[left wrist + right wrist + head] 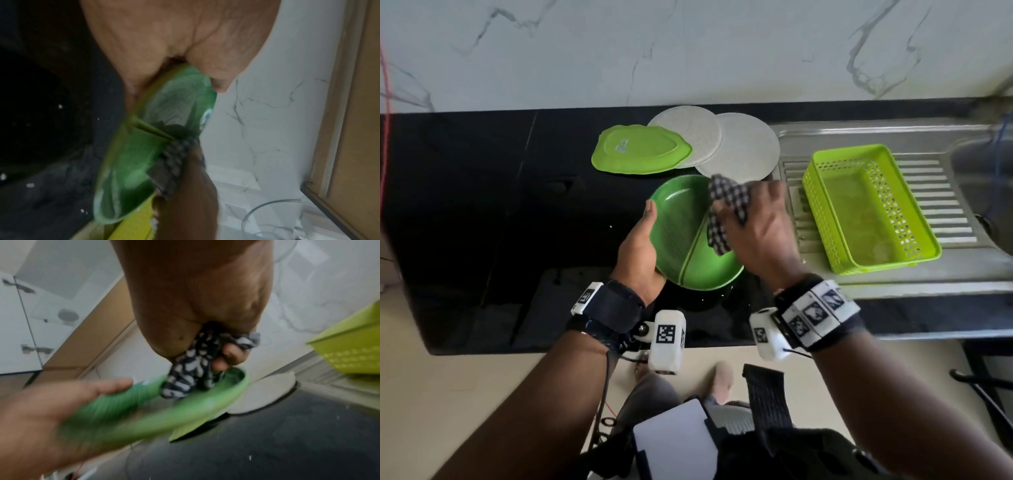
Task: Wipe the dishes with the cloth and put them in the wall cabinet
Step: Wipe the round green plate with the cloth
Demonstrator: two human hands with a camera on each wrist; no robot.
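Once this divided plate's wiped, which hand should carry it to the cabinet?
Probably left: the left hand already grips the green divided plate by its rim, while the right hand holds the checkered cloth.

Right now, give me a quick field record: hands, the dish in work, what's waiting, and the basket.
left hand: grips the divided green plate by its rim
right hand: grips the checked cloth, pressed into the plate
waiting on counter: light green plate, two white plates, overlapping
green basket: on the drainboard, looks empty
cabinet: not in view
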